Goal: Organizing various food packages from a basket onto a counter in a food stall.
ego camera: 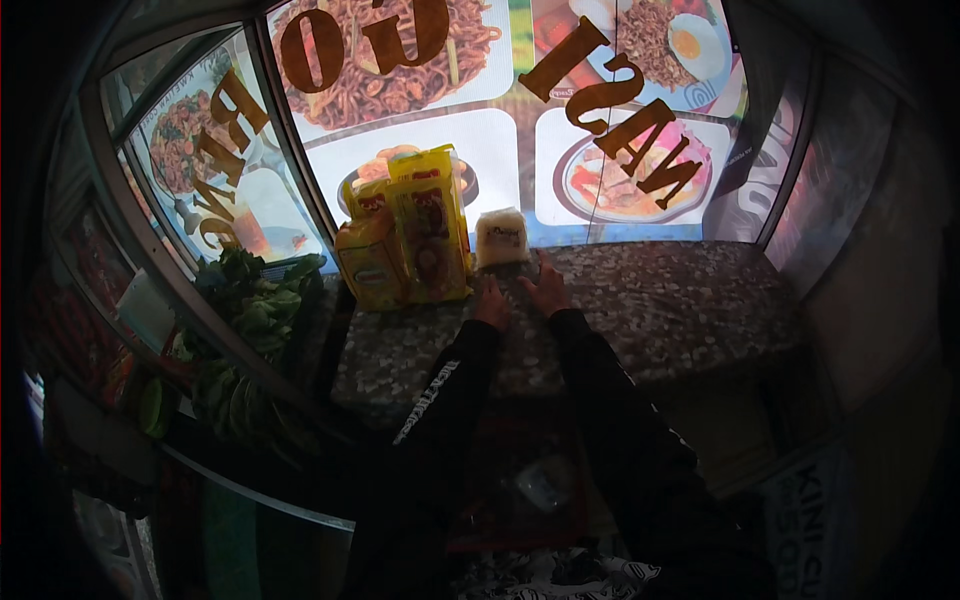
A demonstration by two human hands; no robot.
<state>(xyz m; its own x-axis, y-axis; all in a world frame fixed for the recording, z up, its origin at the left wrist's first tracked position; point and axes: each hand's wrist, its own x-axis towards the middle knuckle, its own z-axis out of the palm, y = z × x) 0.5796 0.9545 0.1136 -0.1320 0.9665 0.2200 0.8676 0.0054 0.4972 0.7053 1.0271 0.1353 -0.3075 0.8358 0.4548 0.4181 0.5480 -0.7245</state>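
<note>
On a speckled stone-look countertop (637, 315) my left hand (491, 304) rests just in front of a small clear bag with pale contents (502, 238). To the bag's right, my right hand (547, 286) has its fingers spread, with a fingertip near the bag's lower corner. Whether either hand touches the bag cannot be told. Neither hand appears to hold anything. Left of the bag, large yellow plastic food packets (431, 232) stand upright, with a lower yellow packet (371, 259) beside them.
Leafy greens (262, 315) lie behind a metal-framed pane at the left. Glass with food pictures and lettering (420, 97) rises behind the countertop. Below the counter, a clear plastic bag (544, 484) lies on something dark red. A printed banner (802, 517) hangs at the lower right.
</note>
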